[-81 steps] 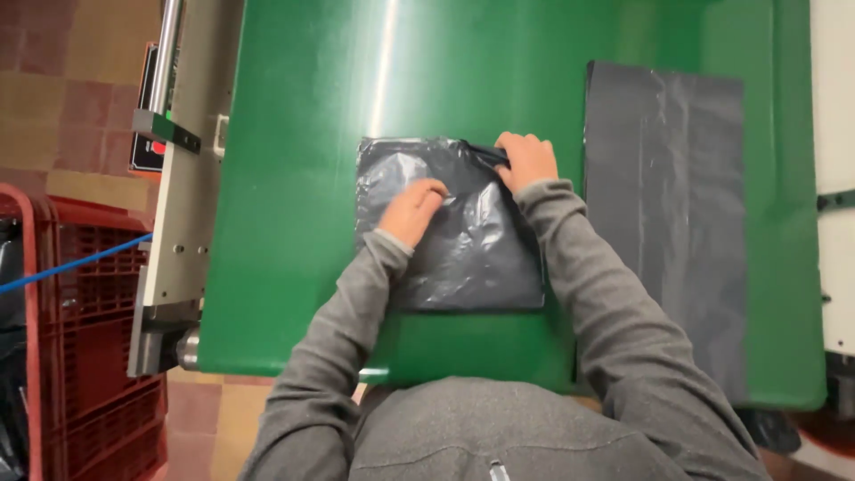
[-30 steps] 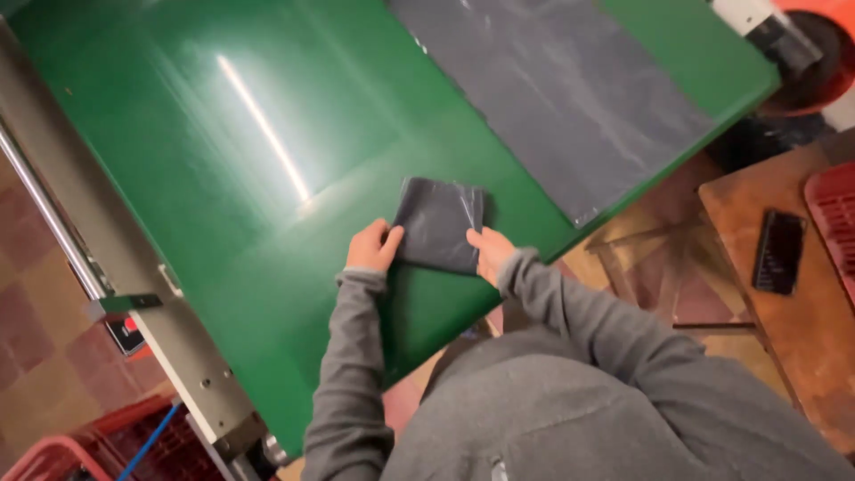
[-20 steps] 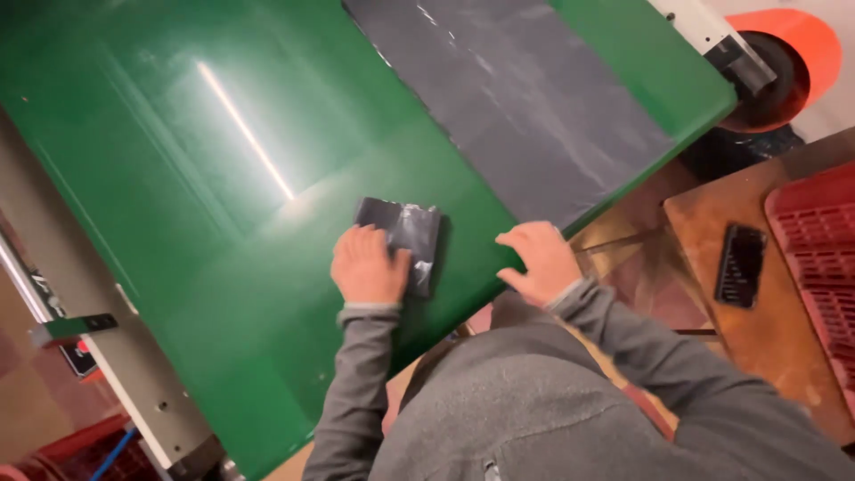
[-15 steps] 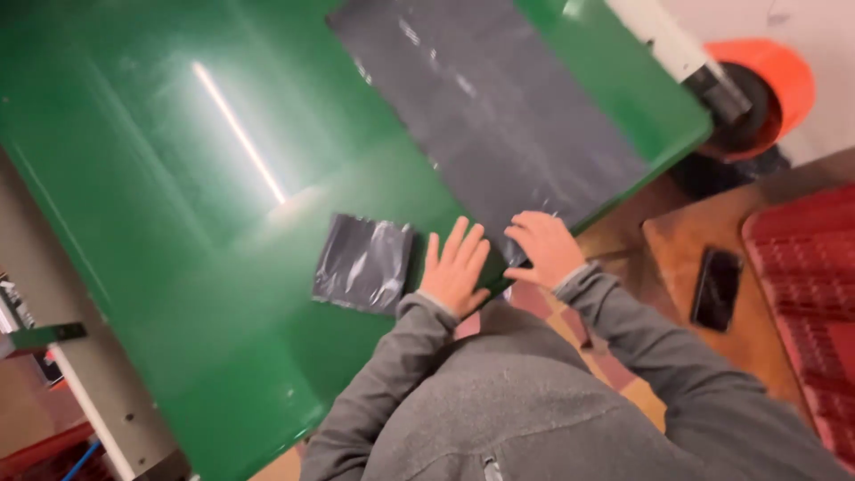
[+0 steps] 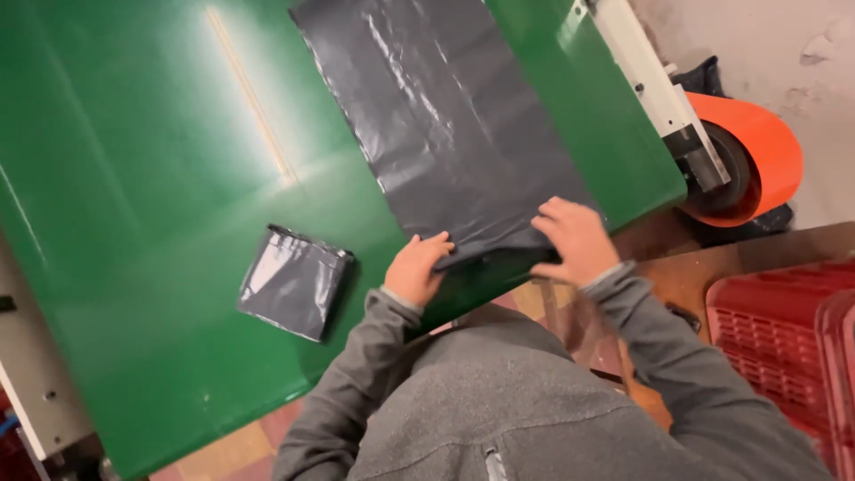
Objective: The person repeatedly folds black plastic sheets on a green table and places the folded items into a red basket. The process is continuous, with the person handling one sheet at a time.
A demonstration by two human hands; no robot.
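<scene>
The left hand point(image 5: 417, 270) and right hand point(image 5: 577, 240) pinch the near edge of the flat black bag point(image 5: 445, 125); a folded bag point(image 5: 294, 281) lies left of them.

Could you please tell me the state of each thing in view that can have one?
Flat grey bag: spread out on the table, near edge lifted.
Folded grey bag: folded into a small packet, lying untouched.
Left hand: gripping the flat bag's near edge.
Right hand: gripping the same edge.
Green table: bears both bags.
Red crate: contents not visible.
</scene>
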